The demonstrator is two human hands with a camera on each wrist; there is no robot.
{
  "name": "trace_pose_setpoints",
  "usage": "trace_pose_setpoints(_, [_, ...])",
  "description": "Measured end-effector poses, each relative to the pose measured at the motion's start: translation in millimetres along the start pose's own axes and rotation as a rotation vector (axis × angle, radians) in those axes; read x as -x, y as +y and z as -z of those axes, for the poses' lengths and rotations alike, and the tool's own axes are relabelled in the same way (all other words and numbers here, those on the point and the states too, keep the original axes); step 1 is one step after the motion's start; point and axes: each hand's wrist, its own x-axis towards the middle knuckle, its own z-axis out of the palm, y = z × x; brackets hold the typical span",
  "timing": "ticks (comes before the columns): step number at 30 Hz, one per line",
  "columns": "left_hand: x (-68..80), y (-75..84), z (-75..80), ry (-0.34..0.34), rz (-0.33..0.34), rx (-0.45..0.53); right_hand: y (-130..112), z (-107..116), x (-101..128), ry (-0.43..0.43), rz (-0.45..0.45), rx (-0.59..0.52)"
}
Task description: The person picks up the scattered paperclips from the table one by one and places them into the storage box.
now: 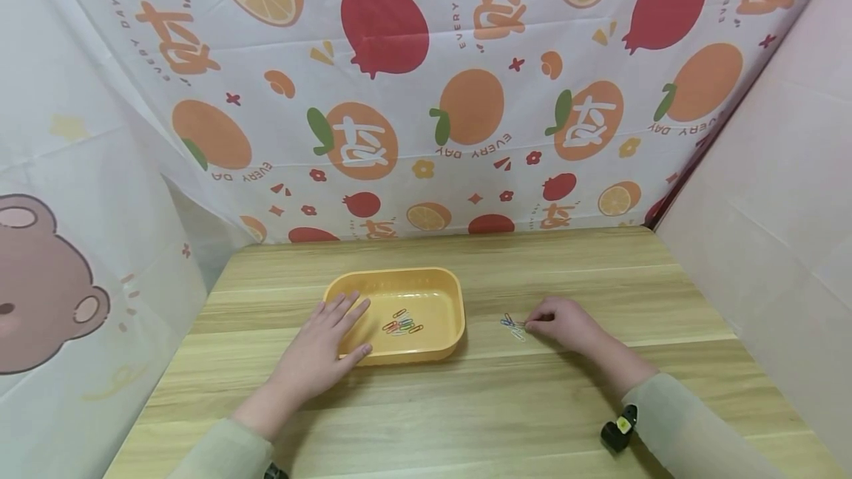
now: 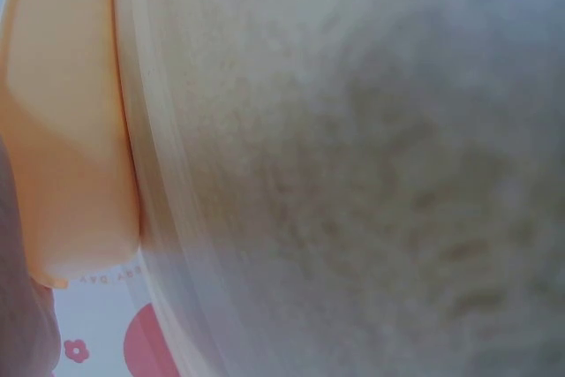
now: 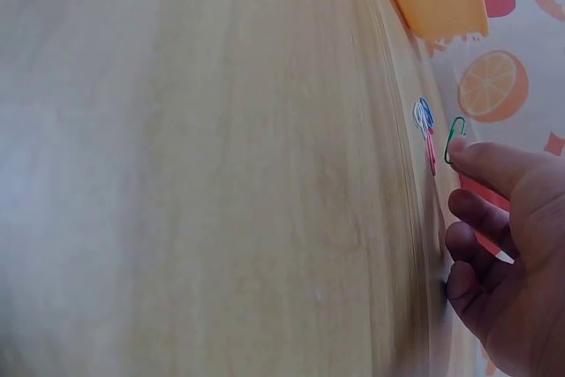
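A yellow plastic tray stands on the wooden table, with several coloured paper clips lying on its floor. My left hand rests on the tray's left side, fingers straight and spread over the rim. To the right of the tray, my right hand pinches a green paper clip between thumb and forefinger. Just beside those fingertips lies a small group of loose paper clips, white, blue and red, on the table. In the left wrist view only the tray's outer wall and a strip of the hand show.
The wooden table runs back to a fruit-patterned cloth. Pale cloths hang at the left and right. A black wrist device sits at the right sleeve.
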Motion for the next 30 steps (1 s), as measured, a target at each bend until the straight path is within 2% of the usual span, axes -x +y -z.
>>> trace_pose_setpoints(9, [0.6,-0.7,-1.8,0.009,-0.001,0.007,-3,1,-3,-0.002,-0.007,-0.057])
trace_pose_setpoints(20, [1.4,-1.7,-3.5,0.008,-0.001,-0.002,-17,2,-15,-0.024,-0.022,-0.084])
trace_pose_setpoints(30, [1.9,-0.1,-3.4,0.009,0.004,0.007,-47,-4,-36,-0.031,-0.037,-0.143])
